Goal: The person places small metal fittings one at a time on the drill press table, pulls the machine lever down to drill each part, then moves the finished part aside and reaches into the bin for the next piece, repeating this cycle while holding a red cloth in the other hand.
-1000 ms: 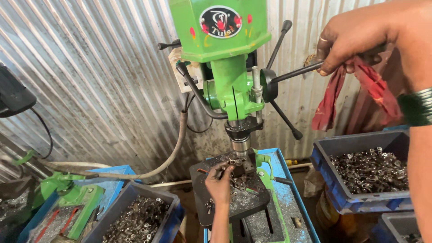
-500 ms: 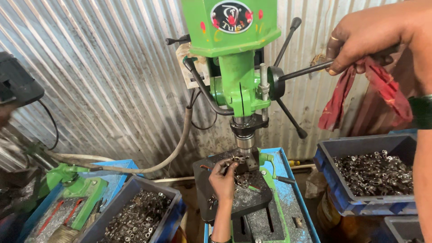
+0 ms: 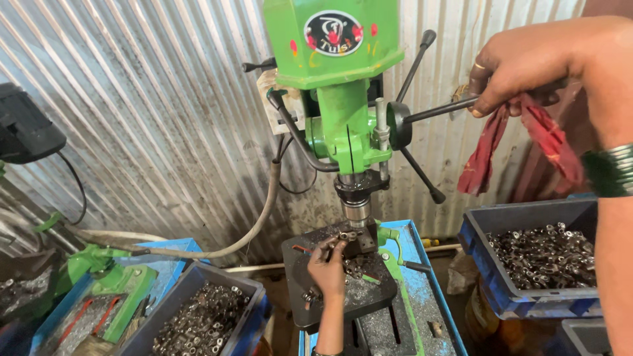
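A green drill press (image 3: 343,79) stands against the corrugated metal wall. My right hand (image 3: 527,66) grips its black feed lever (image 3: 438,109) at the upper right, with a red cloth (image 3: 521,142) bunched under the palm. My left hand (image 3: 328,264) reaches down to the dark round work table (image 3: 303,310), fingertips pinching a small metal part (image 3: 344,236) at the jig just below the chuck (image 3: 357,211). Loose small metal parts lie around the jig.
A blue crate of small metal parts (image 3: 541,257) sits at the right. Another crate of similar parts (image 3: 204,320) is at the lower left, beside a green machine (image 3: 112,283). A grey hose (image 3: 244,231) loops down from the press. A black motor (image 3: 26,128) is at the far left.
The view has shifted so the press sits further right and lower. My right hand stays on the lever; my left hand stays at the jig under the chuck.
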